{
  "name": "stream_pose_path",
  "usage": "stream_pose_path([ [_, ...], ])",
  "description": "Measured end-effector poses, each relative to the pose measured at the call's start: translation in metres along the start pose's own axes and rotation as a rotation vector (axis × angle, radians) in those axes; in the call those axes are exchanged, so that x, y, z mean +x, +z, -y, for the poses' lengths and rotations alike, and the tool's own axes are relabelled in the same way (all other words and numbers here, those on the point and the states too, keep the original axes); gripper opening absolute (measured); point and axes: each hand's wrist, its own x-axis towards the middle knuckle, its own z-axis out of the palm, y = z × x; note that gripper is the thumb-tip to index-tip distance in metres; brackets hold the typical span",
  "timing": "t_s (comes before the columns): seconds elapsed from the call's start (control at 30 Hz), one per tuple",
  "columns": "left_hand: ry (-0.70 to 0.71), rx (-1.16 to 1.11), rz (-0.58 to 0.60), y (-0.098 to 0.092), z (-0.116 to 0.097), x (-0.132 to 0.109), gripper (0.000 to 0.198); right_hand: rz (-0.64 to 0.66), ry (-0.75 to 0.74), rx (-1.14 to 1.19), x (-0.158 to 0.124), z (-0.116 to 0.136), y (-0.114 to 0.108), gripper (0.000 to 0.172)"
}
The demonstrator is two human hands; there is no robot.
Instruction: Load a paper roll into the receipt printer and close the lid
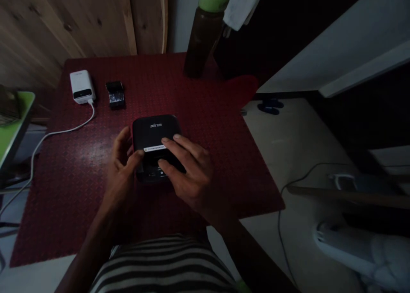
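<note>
A flat black device (156, 135) with rounded corners lies on the red tabletop in front of me. It has a white logo, a white label strip and small printed icons near its closest edge. My left hand (123, 160) grips its left side, thumb on the top face and fingers along the edge. My right hand (188, 167) is spread over the right part of the device. Two of its fingertips touch the top by the strip, and its thumb rests near the icons. The device's right edge is partly hidden under that hand.
On the red table (218, 156) stand a white power bank (81, 86) with a white cable (68, 130), a small black item (115, 95) with a shiny front, and a dark bottle (203, 41) with a green cap. Blue slippers (270, 106) lie on the floor.
</note>
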Motion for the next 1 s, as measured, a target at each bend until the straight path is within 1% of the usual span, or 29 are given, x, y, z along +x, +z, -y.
stream_pose_path([
  [0.07, -0.074, -0.035, 0.059, -0.002, 0.005, -0.009, 0.066, 0.014, 0.021, 0.062, 0.001, -0.001, -0.001, 0.021],
  [0.17, -0.11, -0.054, 0.104, -0.001, 0.005, -0.011, 0.064, 0.058, 0.055, 0.145, 0.005, -0.002, -0.003, 0.018],
  [0.23, -0.106, -0.064, 0.106, -0.001, 0.003, -0.01, 0.064, 0.094, 0.087, 0.175, 0.008, -0.002, -0.005, 0.015],
  [0.43, -0.085, -0.077, 0.097, -0.001, 0.001, -0.01, 0.061, 0.15, 0.177, 0.249, 0.01, 0.0, -0.01, 0.017],
  [0.63, -0.071, -0.017, 0.104, -0.003, 0.004, -0.008, 0.062, 0.156, 0.179, 0.248, 0.004, 0.001, -0.004, 0.018],
  [0.77, -0.065, -0.046, 0.113, -0.004, 0.008, -0.01, 0.062, 0.108, 0.169, 0.259, 0.0, 0.004, 0.0, 0.022],
  [0.83, -0.081, -0.072, 0.114, -0.007, 0.01, -0.014, 0.061, 0.069, 0.19, 0.254, -0.005, 0.008, -0.002, 0.029],
  [0.93, -0.106, -0.095, 0.11, -0.014, 0.011, -0.021, 0.061, -0.028, 0.293, 0.229, -0.021, 0.016, -0.008, 0.042],
  [1.0, -0.12, -0.097, 0.104, -0.016, 0.009, -0.024, 0.061, -0.111, 0.367, 0.217, -0.035, 0.023, -0.011, 0.043],
])
